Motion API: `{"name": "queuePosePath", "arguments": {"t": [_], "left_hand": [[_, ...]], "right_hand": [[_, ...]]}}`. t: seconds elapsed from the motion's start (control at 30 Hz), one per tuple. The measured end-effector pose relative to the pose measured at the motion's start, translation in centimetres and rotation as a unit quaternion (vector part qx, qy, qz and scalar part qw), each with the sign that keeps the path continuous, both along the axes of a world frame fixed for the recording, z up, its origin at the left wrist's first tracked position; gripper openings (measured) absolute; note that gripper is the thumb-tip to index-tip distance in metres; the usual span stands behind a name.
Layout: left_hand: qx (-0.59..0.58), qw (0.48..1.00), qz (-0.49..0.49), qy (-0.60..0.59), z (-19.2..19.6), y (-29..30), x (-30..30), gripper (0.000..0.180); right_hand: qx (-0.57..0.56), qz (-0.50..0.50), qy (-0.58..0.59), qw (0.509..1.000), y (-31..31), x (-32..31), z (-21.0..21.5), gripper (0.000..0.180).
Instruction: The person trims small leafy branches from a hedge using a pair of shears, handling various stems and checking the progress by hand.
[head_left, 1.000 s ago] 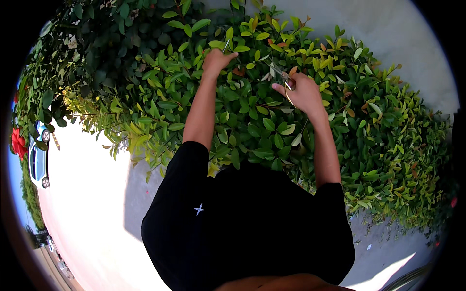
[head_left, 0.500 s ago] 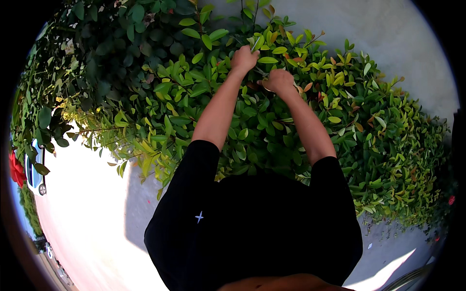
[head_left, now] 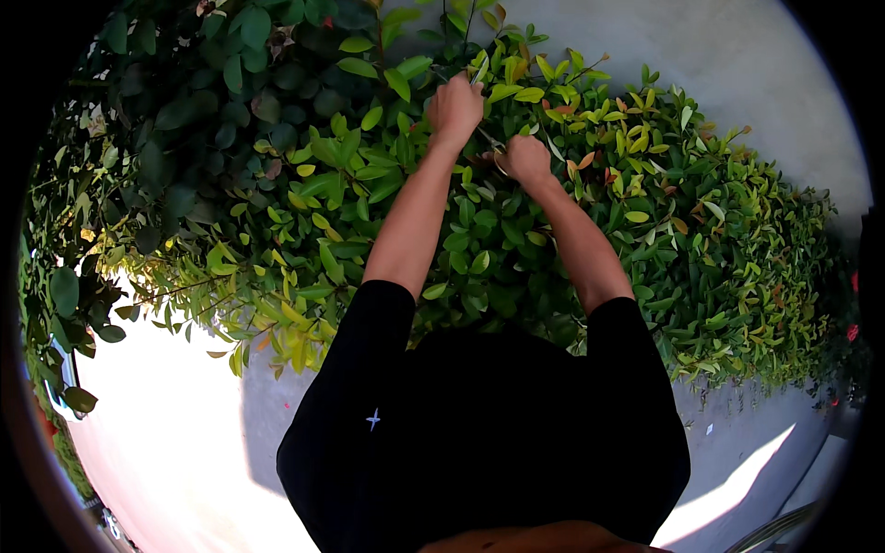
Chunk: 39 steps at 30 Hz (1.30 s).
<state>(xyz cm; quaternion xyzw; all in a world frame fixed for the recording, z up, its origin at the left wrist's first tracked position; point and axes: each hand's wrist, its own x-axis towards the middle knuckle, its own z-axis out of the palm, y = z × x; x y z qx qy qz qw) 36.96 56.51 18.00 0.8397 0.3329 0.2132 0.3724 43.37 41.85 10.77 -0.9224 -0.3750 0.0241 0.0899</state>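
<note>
In front of me grows a leafy green hedge, with yellow-green and some reddish leaves along its top. My right hand is closed round the handles of a pair of scissors, whose metal part points up and left among the leaves. Leaves and fingers hide much of the tool. Just left of it and farther off, my left hand is closed at the hedge top. A thin, pale, shiny strip shows by its fingers; what they grip is hidden.
Taller dark-leaved branches crowd the left side. Grey pavement lies beyond the hedge, and sunlit ground spreads at the lower left. Red flowers show at the right edge.
My left hand has shifted slightly left and toward its own forearm's side. My right hand has moved a little left, still round the scissors. The view has tilted slightly.
</note>
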Motion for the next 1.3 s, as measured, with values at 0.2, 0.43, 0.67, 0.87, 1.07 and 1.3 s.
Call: {"name": "queuePosePath", "arguments": {"t": [0.2, 0.43, 0.67, 0.87, 1.07, 1.3], "left_hand": [[0.233, 0.962, -0.017, 0.142, 2.3, 2.0, -0.3, 0.028], [0.117, 0.980, -0.077, 0.143, 2.9, -0.8, 4.2, 0.050], [0.008, 0.989, -0.067, 0.133, -1.9, 0.3, 7.8, 0.029], [0.017, 0.986, -0.079, 0.148, -0.6, -1.6, 7.3, 0.027], [0.057, 0.989, -0.016, 0.133, 1.7, -2.3, 7.2, 0.032], [0.227, 0.941, -0.193, 0.157, 1.3, -6.2, 11.4, 0.049]], "right_hand": [[-0.085, -0.022, 0.104, 0.991, -2.7, -0.2, 3.9, 0.081], [-0.083, -0.069, 0.056, 0.993, -4.7, 2.8, 5.7, 0.079], [-0.122, -0.066, 0.098, 0.986, -3.0, 5.1, 5.9, 0.068], [-0.034, -0.038, 0.025, 0.998, -0.8, 7.0, 1.6, 0.064], [-0.017, 0.001, 0.052, 0.999, -4.2, 6.7, 1.9, 0.070], [-0.144, -0.035, 0.123, 0.981, -10.6, 8.8, 4.4, 0.089]]}}
